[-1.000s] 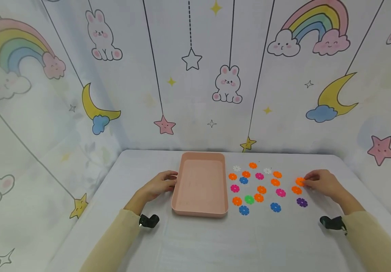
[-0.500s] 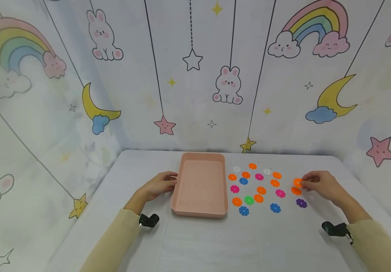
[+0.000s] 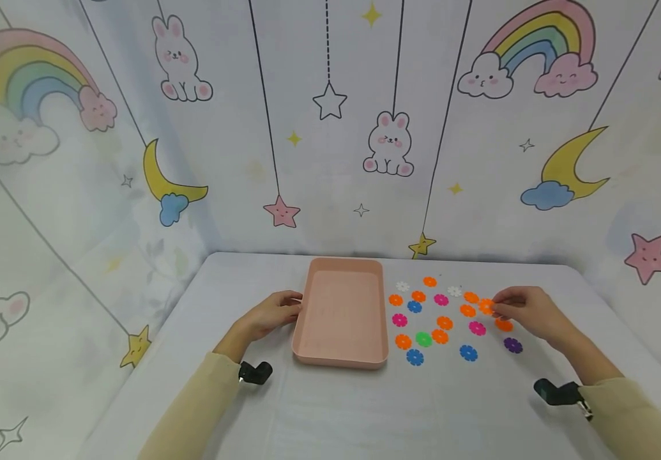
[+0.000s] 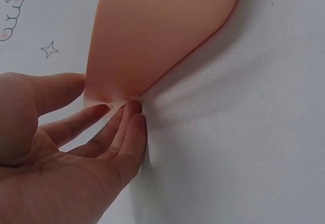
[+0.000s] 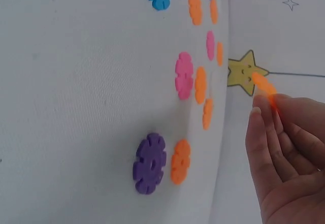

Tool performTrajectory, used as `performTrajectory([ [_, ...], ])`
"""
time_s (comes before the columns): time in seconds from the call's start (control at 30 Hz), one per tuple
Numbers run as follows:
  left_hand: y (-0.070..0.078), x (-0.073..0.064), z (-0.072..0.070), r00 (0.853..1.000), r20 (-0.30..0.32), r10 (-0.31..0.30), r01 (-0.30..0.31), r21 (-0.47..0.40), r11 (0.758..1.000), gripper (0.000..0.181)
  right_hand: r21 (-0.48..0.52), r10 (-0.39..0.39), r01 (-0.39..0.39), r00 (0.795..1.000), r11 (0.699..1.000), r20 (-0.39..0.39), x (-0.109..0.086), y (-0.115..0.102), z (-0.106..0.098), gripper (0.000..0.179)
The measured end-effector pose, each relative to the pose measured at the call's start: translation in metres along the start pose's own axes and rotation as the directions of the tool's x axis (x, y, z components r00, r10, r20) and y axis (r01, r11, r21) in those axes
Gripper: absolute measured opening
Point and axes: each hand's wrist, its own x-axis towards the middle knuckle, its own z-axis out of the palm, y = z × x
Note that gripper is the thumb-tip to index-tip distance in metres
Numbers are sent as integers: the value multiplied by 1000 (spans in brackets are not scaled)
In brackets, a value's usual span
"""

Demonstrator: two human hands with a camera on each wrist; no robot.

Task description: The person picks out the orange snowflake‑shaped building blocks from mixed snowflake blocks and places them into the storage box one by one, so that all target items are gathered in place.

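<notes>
left sleeve (image 3: 195, 406): plain pale beige, long, lower left of frame | right sleeve (image 3: 635, 418): matching, lower right | left wrist camera (image 3: 257, 373): small, black, rounded end | right wrist camera (image 3: 556, 392): same dark shape, silvery metal bit (image 3: 585, 410) beside cuff

At the centre of the head view, your tray (image 3: 341, 313) looks like smooth plastic with a faint sheen; right of it, the discs (image 3: 469, 352) look like matt plastic. The cloth (image 3: 341, 415) beneath shows a fine weave, and your sleeves (image 3: 195, 402) low in the frame are matt fabric.
</notes>
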Motion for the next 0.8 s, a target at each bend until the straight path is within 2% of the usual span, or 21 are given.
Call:
performTrajectory([
  [0.2,0,0,0,1000,-10,-19,19,21,1000,47,20,-13,13,1000,1000,5,2,-10,7,35],
  [0.57,0,1,0,1000,7,-13,12,28,1000,46,43,-54,55,998,998,-19,2,-33,21,32],
  [0.8,0,1,0,1000,12,-7,7,29,1000,47,75,-98,98,995,992,-5,4,-52,36,26],
])
